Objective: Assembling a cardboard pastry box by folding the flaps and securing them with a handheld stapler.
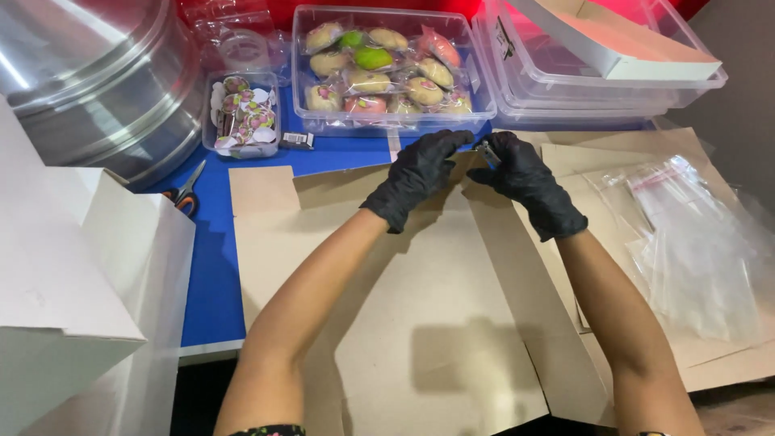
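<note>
Both my hands wear black gloves and meet over the far edge of a flat brown cardboard sheet lying on the blue table. My left hand pinches the cardboard's far edge. My right hand grips a small dark metal tool, likely a stapler, at that same edge. The two hands almost touch.
A clear tub of wrapped pastries stands behind the hands. A small tub of round stickers and scissors lie at the left. Stacked clear bins sit back right, clear plastic bags at right, white boxes at left, a metal steamer back left.
</note>
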